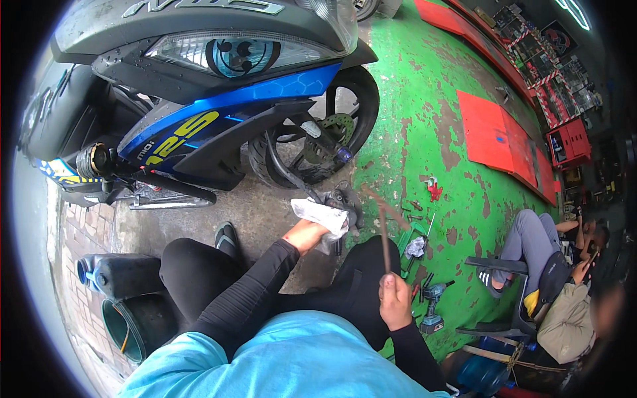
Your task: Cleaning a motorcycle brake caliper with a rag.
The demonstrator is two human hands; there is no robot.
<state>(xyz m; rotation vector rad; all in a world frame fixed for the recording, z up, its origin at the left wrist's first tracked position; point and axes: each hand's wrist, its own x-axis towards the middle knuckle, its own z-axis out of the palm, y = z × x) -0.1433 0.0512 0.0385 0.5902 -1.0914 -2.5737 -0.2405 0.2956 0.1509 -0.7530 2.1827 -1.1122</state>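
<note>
My left hand [305, 233] grips a crumpled white cloth or wrapper [318, 212] against a dark metal part [345, 209], low beside the scooter's front wheel [358, 132]. The fingers are partly hidden under the white material. My right hand [395, 298] is closed on the end of a long, thin brownish strip [385, 245], held upright above my right knee. The black, grey and blue scooter [206, 152] fills the upper left, with its front fork [322, 136] and perforated brake disc visible above my left hand.
Tools, a cordless drill [432, 298] and a red object [434, 189] lie on the worn green floor. Jerrycans [129, 275] and a bucket [119, 331] stand left. Seated people [517, 245] occupy the right near a black chair [491, 264]. Red ramps [497, 142] lie behind, near shelving [544, 73].
</note>
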